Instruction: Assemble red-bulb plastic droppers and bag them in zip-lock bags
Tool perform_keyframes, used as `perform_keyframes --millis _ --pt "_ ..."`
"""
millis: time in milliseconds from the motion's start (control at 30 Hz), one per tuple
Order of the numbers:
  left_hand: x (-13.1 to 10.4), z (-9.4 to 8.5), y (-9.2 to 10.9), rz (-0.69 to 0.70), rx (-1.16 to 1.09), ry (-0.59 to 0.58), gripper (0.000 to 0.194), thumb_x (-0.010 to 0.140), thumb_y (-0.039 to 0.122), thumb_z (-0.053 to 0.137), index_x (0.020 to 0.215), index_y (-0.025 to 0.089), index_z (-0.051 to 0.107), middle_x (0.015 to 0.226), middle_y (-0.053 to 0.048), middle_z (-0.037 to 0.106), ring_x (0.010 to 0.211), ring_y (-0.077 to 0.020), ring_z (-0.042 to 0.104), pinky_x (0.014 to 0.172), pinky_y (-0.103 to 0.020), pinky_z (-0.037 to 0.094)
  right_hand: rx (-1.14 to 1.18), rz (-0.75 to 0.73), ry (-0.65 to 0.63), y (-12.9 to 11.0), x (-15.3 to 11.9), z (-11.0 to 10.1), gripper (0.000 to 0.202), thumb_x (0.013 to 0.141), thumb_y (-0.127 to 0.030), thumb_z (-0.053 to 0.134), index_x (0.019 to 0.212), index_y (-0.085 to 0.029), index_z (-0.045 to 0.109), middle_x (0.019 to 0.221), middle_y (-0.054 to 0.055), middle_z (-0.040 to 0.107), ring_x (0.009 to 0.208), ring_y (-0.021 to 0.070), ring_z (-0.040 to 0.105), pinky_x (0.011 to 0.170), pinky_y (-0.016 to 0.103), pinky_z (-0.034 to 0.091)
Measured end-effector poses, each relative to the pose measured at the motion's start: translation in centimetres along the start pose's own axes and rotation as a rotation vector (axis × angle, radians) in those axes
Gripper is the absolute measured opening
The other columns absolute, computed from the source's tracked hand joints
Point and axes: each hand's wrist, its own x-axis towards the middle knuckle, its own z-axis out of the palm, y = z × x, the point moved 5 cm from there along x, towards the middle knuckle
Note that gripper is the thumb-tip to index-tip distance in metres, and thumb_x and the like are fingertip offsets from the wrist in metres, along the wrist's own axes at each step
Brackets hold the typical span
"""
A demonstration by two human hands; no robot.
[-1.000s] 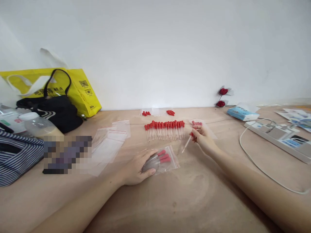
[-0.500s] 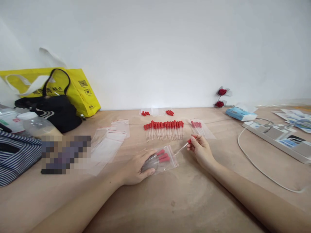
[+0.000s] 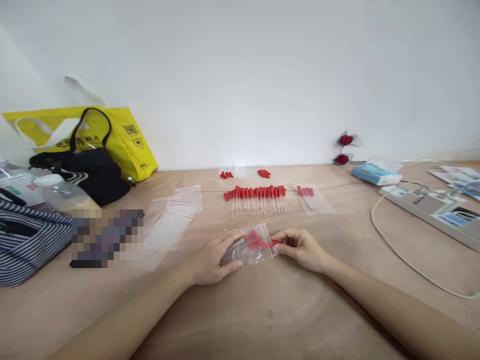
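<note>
My left hand (image 3: 217, 257) holds a clear zip bag (image 3: 258, 256) on the table, thumb in front and fingers behind. Inside the bag lie several droppers with red bulbs (image 3: 255, 242). At the bag's right-hand opening, my right hand (image 3: 300, 249) pinches the red bulb of another dropper (image 3: 275, 243), whose tube is inside the bag. Behind the hands stretches a row of red-bulbed droppers (image 3: 255, 194). A filled clear bag (image 3: 318, 201) lies right of the row. Flat clear bags (image 3: 170, 227) are spread out to the left.
Two small groups of red bulbs (image 3: 226, 175) lie near the wall. A yellow bag (image 3: 135, 150), black bag (image 3: 93, 175), bottle (image 3: 67, 197) and striped bag (image 3: 37, 240) stand left. At right are a tissue pack (image 3: 376, 174), power strip (image 3: 450, 220) and white cable (image 3: 397, 266).
My right hand has moved left and nearer to me, bringing its dropper into the bag's opening. My left hand still holds the bag. The view has shifted slightly.
</note>
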Motion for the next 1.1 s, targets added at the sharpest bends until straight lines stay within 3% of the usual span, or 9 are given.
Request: perform_keyframes --millis 133,333,500,667,733,833,867,967,1100 --pt "0.0 0.0 0.0 0.013 0.011 0.014 0.052 0.080 0.035 0.048 0.127 0.022 0.030 0.131 -0.008 0.041 0.119 -0.0240 0.037 0.099 -0.044 0.030 -0.124 -0.100 -0.137 -0.9 0.3 0.9 0.018 0.075 -0.034 0.055 0.081 -0.022 0.067 0.084 0.002 0.065 0.079 0.0156 0.058 0.072 0.028 0.044" --pt "0.1 0.0 0.0 0.016 0.007 0.018 0.053 0.079 0.035 0.047 0.127 0.022 0.030 0.131 -0.007 0.041 0.119 -0.0240 0.038 0.100 -0.044 0.029 -0.158 -0.009 -0.100 0.5 1.8 1.2 0.017 0.066 -0.033 0.064 0.070 -0.017 0.065 0.046 -0.005 0.049 0.042 0.0057 0.038 0.041 0.018 0.030" --pt "0.1 0.2 -0.3 0.001 0.005 0.017 0.057 0.079 0.037 0.048 0.129 0.021 0.028 0.133 -0.009 0.038 0.121 -0.0244 0.036 0.099 -0.043 0.031 -0.225 -0.046 0.005 0.0 2.1 1.3 0.015 0.066 -0.031 0.064 0.067 -0.016 0.062 0.050 -0.005 0.051 0.045 0.0057 0.039 0.045 0.018 0.033" --pt "0.1 0.1 -0.2 0.011 -0.011 0.025 0.055 0.079 0.036 0.048 0.129 0.023 0.029 0.132 -0.008 0.040 0.120 -0.0251 0.037 0.100 -0.046 0.029 -0.189 -0.048 -0.149 -0.1 2.6 0.6 0.018 0.070 -0.034 0.058 0.073 -0.017 0.064 0.060 -0.002 0.059 0.051 0.0082 0.048 0.050 0.020 0.038" --pt "0.0 0.0 0.0 0.027 -0.020 0.031 0.055 0.079 0.035 0.049 0.129 0.024 0.029 0.131 -0.007 0.041 0.119 -0.0248 0.038 0.100 -0.046 0.028 -0.224 -0.033 -0.007 0.1 3.8 -1.8 0.018 0.069 -0.033 0.058 0.072 -0.017 0.064 0.067 0.001 0.063 0.056 0.0103 0.053 0.054 0.022 0.041" --pt "0.0 -0.1 -0.1 0.024 -0.033 0.038 0.054 0.079 0.036 0.049 0.129 0.025 0.030 0.131 -0.006 0.041 0.119 -0.0247 0.038 0.098 -0.045 0.031 -0.442 0.084 0.422 0.7 5.8 -7.1 0.016 0.070 -0.029 0.054 0.070 -0.016 0.063 0.068 0.002 0.064 0.060 0.0128 0.057 0.056 0.022 0.043" --pt "0.0 -0.1 -0.1 0.025 -0.037 0.039 0.054 0.079 0.036 0.049 0.128 0.025 0.030 0.131 -0.006 0.041 0.118 -0.0245 0.038 0.098 -0.044 0.032 -0.475 0.117 0.481 0.9 6.6 -8.3 0.017 0.072 -0.027 0.051 0.074 -0.016 0.063 0.069 0.003 0.064 0.062 0.0139 0.058 0.057 0.023 0.043" --pt "0.0 -0.1 -0.1 0.033 -0.036 0.046 0.054 0.078 0.037 0.050 0.128 0.025 0.031 0.130 -0.006 0.042 0.118 -0.0242 0.039 0.097 -0.043 0.033 -0.533 0.186 0.561 1.6 9.1 -10.7 0.021 0.072 -0.024 0.048 0.080 -0.015 0.065 0.073 0.007 0.066 0.070 0.0171 0.060 0.064 0.025 0.044" --pt "-0.1 0.0 -0.3 0.010 -0.014 0.036 0.054 0.079 0.037 0.049 0.128 0.024 0.031 0.132 -0.007 0.040 0.120 -0.0253 0.036 0.098 -0.045 0.031 -0.583 0.219 0.609 2.4 12.1 -11.7 0.023 0.073 -0.023 0.047 0.084 -0.014 0.065 0.089 0.009 0.066 0.087 0.0191 0.058 0.077 0.026 0.041"
